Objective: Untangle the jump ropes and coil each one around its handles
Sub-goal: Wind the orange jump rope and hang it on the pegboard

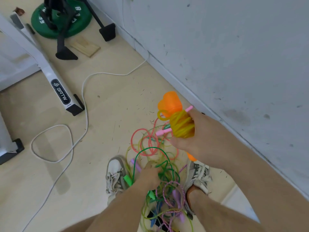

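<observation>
Our right hand [197,139] grips the coiled yellow rope [183,127] above the tangle [164,180] on the floor [108,118] between our shoes [115,174], a white cable [84,97] loops nearby, and our left hand [149,174] dips into strands, fingers buried, grip unclear.

A yellow rope [183,125] is wound tight around its orange handles [170,102] and held up on the right. Two pink handles [163,132] stick out beside it. Below, nearer, a green rope [150,149], a pink rope [142,136] and a purple braided rope [168,190] lie tangled.
</observation>
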The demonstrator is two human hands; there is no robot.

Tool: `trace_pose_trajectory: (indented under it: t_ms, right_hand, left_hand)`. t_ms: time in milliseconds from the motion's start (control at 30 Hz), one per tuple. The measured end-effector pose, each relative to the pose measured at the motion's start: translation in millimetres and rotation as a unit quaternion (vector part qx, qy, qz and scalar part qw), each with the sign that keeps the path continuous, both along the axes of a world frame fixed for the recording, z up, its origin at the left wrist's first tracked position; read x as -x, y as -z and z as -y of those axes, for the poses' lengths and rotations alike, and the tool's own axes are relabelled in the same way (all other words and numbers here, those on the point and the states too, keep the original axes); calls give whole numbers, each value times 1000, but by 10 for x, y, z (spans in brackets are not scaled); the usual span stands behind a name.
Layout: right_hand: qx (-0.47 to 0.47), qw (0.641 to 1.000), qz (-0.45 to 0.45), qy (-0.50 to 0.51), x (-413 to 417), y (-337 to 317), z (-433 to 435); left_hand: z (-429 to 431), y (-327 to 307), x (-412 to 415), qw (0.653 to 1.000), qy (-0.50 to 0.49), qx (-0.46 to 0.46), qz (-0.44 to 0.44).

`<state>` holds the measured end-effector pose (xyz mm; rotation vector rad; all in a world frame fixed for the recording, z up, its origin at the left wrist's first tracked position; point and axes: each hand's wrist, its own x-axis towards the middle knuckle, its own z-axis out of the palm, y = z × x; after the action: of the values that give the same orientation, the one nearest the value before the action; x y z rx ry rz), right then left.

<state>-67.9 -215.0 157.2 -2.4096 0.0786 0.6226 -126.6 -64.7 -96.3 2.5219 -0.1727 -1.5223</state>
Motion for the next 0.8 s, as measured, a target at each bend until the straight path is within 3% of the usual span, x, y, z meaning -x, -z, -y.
trace_pose_trajectory:
  t_ms: [67,133,200,300,367,433,500,567,600,667,733,800]
  right_hand:
    - [-9,1000,-5,9,-18,-5,28]
    - [-18,999,-10,27,-44,-11,58]
    - [-37,998,3,59,-61,-23,73]
    - [-62,992,46,101,-65,-31,59]
    - [-89,987,65,121,-61,-31,27]
    - [-113,981,84,135,-71,-52,-12]
    - [-133,974,103,152,-65,-102,-57]
    - [-149,966,121,171,-18,-173,-98]
    - [-157,962,128,184,17,-220,-116]
    - [-174,952,143,206,92,-383,-155]
    - [-195,942,156,224,159,-608,-203]
    - [-220,932,175,227,236,-857,-277]
  left_hand:
    - [9,98,0,999,-32,-7,3]
    - [17,118,-96,984,-172,28,24]
    - [15,-11,-378,937,-326,75,101]
    - [-50,-444,-1063,843,-445,159,257]
    - [-122,-828,-1458,802,-446,207,339]
    - [-169,-1202,-1662,798,-400,238,383]
    - [-169,-1544,-1696,841,-325,240,360]
    - [-163,-1907,-1604,913,-210,181,300]
    - [-169,-2094,-1541,921,-190,178,290]
    - [-201,-2630,-1371,886,-275,242,284]
    - [-212,-3238,-1145,803,-396,381,231]
    - [-188,-3760,-887,781,-378,441,230]
